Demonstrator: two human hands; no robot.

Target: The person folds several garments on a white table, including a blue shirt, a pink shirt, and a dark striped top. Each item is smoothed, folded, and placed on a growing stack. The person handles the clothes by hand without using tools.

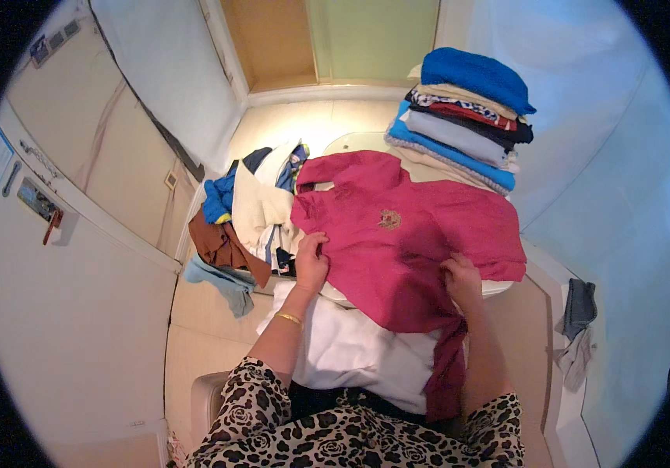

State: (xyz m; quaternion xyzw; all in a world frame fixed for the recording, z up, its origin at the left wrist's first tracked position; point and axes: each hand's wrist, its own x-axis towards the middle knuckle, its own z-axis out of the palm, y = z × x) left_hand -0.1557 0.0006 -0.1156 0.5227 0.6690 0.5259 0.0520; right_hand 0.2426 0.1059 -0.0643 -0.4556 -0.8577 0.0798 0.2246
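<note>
A magenta long-sleeved top point(370, 251) with an embroidered crest lies spread out in front of me, partly wrinkled. My left hand point(313, 266) pinches its left edge between thumb and fingers. On the other side, my right hand point(462, 279) grips the fabric at the lower right. One sleeve hangs down past my right wrist toward my lap. Under the top's near edge, a white cloth point(364, 345) covers my lap. A pale table point(352, 141) shows its rim behind the top; most of it is hidden.
A tall stack of folded clothes point(463, 123) stands at the back right, a blue one uppermost. Loose clothes point(262, 205) are heaped at the left. Socks point(578, 307) lie on a ledge at the right. A white door point(66, 327) borders the left side.
</note>
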